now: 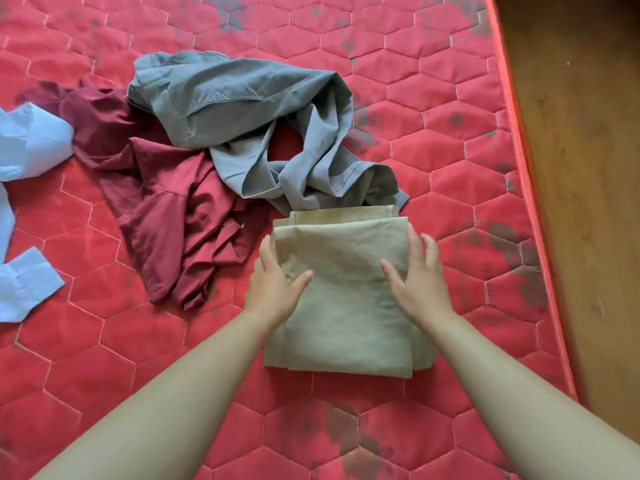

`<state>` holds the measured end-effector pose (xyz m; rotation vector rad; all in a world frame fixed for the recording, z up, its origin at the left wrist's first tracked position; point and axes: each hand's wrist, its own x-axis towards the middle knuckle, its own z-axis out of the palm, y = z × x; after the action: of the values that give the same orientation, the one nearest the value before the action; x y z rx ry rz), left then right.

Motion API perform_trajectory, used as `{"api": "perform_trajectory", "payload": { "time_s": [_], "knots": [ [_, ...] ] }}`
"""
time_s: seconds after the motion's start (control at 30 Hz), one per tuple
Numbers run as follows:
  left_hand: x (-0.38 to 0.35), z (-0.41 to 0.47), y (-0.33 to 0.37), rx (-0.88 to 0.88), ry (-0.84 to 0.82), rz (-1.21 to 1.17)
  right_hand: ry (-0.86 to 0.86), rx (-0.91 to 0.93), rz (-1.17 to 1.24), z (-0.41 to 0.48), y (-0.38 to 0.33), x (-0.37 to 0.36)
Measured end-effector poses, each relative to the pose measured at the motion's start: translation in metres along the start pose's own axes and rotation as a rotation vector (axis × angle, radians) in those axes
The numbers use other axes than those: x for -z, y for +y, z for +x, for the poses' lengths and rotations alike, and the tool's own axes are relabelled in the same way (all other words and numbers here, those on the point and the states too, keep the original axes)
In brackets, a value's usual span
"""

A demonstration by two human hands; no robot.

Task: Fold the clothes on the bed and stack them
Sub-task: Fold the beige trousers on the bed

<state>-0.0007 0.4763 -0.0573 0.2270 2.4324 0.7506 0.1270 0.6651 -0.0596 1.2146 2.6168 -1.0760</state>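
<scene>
Beige cloth, a folded garment [346,306], is lying as a neat rectangle on a red quilted mattress [104,358], directly between and under the two hands. The left hand [273,289] is resting against its left edge, fingers straight and thumb lying on top. The right hand [415,282] is sitting over its right side, fingers spread and relaxed; whether it is pressing or only hovering is unclear. Neither hand is gripping anything. The person appears to be squaring and smoothing this fold, so this piece looks nearly finished.

Just beyond the fingertips, a crumpled grey garment [242,109] is touching the beige piece's far edge. Beyond and left of the left hand, a rumpled maroon garment [162,209] is sprawling, and further left a pale blue garment [31,143] is lying partly out of view. The next move is probably calling for reaching forward to one unfolded piece and spreading it flat.
</scene>
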Motion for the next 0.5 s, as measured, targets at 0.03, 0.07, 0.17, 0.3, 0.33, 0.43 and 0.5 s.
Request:
{"api": "perform_trajectory", "payload": {
  "time_s": [0.03,0.07,0.17,0.3,0.33,0.43,0.5],
  "knots": [
    [-0.008,-0.004,-0.010,0.022,-0.005,0.059,-0.031,-0.036,-0.002,-0.005,0.009,-0.010],
    [-0.014,-0.007,-0.018,0.033,0.003,0.094,-0.041,-0.056,0.010,-0.009,0.015,-0.019],
    [-0.026,-0.005,-0.029,0.002,0.057,0.021,0.046,-0.046,0.039,-0.010,0.021,-0.036],
    [-0.038,0.001,-0.026,-0.034,0.144,-0.019,0.125,-0.015,0.056,-0.009,0.026,-0.045],
    [-0.040,-0.001,-0.025,-0.017,0.134,-0.022,0.123,-0.037,0.066,-0.011,0.027,-0.046],
    [-0.044,-0.015,-0.030,0.049,0.088,-0.004,0.105,-0.057,0.057,-0.021,0.035,-0.047],
    [-0.046,-0.032,-0.035,0.058,0.054,0.014,0.088,-0.038,0.096,-0.036,0.044,-0.043]
  ]
}}
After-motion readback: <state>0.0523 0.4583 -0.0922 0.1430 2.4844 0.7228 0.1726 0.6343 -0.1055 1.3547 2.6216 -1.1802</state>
